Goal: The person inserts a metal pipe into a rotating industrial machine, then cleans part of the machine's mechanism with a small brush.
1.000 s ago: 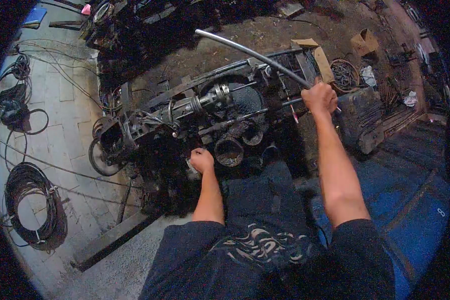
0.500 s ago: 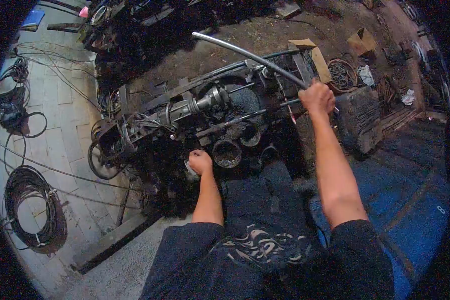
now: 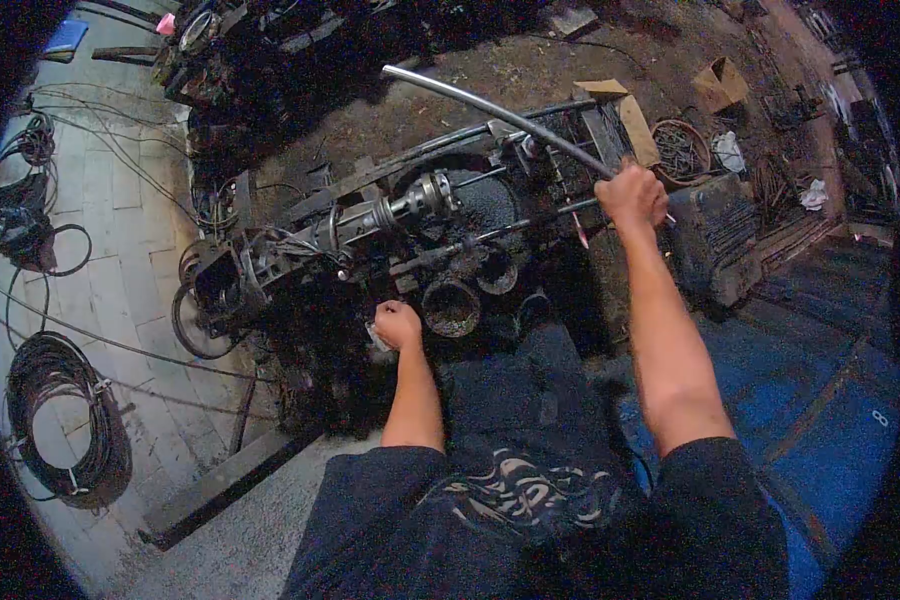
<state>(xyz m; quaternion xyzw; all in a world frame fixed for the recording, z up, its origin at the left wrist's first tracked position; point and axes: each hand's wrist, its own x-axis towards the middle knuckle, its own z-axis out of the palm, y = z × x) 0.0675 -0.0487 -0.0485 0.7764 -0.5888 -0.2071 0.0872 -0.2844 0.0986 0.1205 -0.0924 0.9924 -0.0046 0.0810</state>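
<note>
My right hand is wrapped round a long shiny metal rod. The rod slants up and left across the machine, its far end raised at the upper middle. My left hand is closed low at the front of the machine; a small whitish piece shows beside its fingers, and what it grips is hidden. Between and beyond my hands lies a greasy lathe-like machine with a metal chuck holding a thin bar. Dark metal chips are heaped beside the chuck.
Round cups of chips stand at the machine's front. A coiled black cable lies on the tiled floor at left. To the right are a basket of metal scraps, an open cardboard box and a blue floor area.
The chuck's face looks different, as if turned. Both hands stay almost where they were, and the rod keeps its slant.
</note>
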